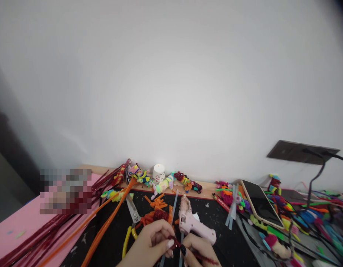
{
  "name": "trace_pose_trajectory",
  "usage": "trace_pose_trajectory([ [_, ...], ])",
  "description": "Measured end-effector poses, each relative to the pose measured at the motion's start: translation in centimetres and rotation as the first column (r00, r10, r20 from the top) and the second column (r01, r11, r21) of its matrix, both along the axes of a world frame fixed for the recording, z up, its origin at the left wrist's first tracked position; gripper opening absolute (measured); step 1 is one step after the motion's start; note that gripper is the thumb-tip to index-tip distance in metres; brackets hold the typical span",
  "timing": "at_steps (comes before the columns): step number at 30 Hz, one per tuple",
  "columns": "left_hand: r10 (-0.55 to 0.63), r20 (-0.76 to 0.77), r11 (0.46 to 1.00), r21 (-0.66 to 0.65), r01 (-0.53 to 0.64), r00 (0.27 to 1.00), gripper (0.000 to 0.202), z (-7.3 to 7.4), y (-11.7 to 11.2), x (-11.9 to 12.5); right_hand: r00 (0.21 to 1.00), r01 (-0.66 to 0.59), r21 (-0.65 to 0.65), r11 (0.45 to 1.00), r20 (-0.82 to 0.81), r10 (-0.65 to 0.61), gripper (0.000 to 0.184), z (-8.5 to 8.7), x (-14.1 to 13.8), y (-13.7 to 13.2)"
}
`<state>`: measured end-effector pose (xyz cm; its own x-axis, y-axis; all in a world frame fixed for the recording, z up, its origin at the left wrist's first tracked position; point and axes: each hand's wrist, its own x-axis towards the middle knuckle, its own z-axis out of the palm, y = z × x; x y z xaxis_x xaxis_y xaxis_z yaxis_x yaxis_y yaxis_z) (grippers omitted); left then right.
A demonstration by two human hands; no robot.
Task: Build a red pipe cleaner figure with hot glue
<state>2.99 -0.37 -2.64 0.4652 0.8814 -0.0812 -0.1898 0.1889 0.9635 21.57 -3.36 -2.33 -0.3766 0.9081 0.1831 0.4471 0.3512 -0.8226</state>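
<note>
Red pipe cleaner point(176, 243), pinched by left hand point(155, 243) and right hand point(199, 249); glue gun point(191, 221) just beyond them, bare mat point(229, 246) rightward.

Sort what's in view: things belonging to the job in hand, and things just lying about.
Likely in the job: dark red tinsel, pinched by left hand and right hand; matching dark red stems; pink glue gun; scissors; orange pieces.

Seemingly lying about: phone; paper cup; fuzzy figures by the wall.

Glossy tinsel piece point(176, 243), smooth plastic glue gun point(192, 223), metal scissor blades point(133, 209)
</note>
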Motion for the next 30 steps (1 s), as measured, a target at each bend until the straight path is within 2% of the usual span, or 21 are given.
trace_pose_trajectory([
  [9,-0.021,-0.032,1.0,-0.005,0.021,0.999,0.02,0.17,0.04,-0.03,1.0,0.008,-0.078,0.997,-0.022,-0.009,0.033,-0.12,0.06,-0.06],
  [20,-0.032,-0.025,0.999,-0.009,0.032,0.999,0.022,0.21,0.01,-0.05,0.99,0.065,-0.189,0.98,-0.113,-0.087,0.035,0.26,-0.41,-0.2],
  [25,-0.035,0.001,0.999,-0.007,0.035,0.999,0.022,-0.18,0.04,-0.04,0.986,0.082,-0.196,0.977,-0.126,-0.107,0.035,0.22,-0.42,-0.26],
  [30,-0.028,-0.017,1.0,-0.015,0.027,0.999,0.02,0.4,0.05,0.01,0.988,0.066,-0.195,0.979,-0.127,-0.092,0.035,0.08,-0.34,-0.2],
])
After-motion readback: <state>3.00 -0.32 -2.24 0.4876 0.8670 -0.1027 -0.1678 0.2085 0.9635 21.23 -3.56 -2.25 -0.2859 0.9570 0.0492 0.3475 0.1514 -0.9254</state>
